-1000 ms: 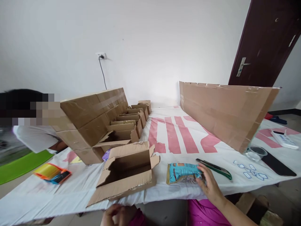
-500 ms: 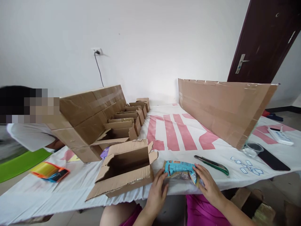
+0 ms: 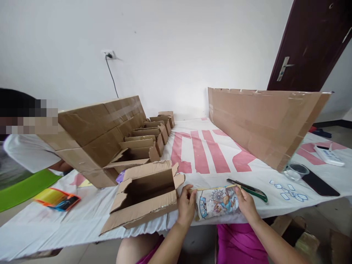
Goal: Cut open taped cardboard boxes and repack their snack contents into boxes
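Head view:
Packet [image 3: 217, 202]: stands on its edge at the near side of the table [image 3: 209, 154] (picture side faces us).
Left hand [image 3: 186, 206]: pinches its left end.
Right hand [image 3: 246, 204]: pinches its right end.
Open box [image 3: 145, 194]: just left.
Green knife [image 3: 247, 189]: just behind.

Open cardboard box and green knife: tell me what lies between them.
In the head view, the printed packet sits between the open box and the green knife, held at its ends by the left hand and the right hand.
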`<state>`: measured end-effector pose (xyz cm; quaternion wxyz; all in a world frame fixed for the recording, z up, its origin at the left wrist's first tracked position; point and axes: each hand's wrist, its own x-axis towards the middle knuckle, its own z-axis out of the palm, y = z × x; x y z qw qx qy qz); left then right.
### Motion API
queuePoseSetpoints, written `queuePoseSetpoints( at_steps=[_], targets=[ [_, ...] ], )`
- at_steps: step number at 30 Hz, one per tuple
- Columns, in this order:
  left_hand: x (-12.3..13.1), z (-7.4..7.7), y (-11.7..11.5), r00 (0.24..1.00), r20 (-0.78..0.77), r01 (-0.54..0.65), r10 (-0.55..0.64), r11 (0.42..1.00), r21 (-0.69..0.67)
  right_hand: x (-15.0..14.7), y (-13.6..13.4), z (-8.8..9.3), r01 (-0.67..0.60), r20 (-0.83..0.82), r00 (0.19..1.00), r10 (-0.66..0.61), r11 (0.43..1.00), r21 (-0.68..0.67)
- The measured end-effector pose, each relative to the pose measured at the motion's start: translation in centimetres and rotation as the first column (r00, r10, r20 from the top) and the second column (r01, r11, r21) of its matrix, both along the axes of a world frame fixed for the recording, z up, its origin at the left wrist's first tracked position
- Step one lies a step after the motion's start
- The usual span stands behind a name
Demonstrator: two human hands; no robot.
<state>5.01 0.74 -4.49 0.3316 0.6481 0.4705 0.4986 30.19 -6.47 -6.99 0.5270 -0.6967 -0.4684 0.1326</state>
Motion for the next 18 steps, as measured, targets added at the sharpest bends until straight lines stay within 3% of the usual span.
queuePoseSetpoints(
  at_steps=[6, 12, 18],
  targets=[
    [-0.1, -1.3, 0.3, 0.987, 0.017, 0.161, -0.160, 0.979, -0.123, 0.6, 1.3, -0.4, -0.028, -0.132, 0.991, 0.017, 0.996, -0.081],
    [-0.2, -1.6, 0.1, 0.905, 0.133, 0.422, -0.403, 0.889, -0.180, 0.8, 1.5, -0.5, -0.042, -0.239, 0.971, 0.028, 0.998, -0.052],
    [0.0, -1.7, -0.1, 0.896, 0.182, 0.439, -0.406, 0.872, -0.215, 0.7, 1.4, -0.5, -0.086, -0.270, 0.960, 0.076, 0.996, -0.029]
  ],
)
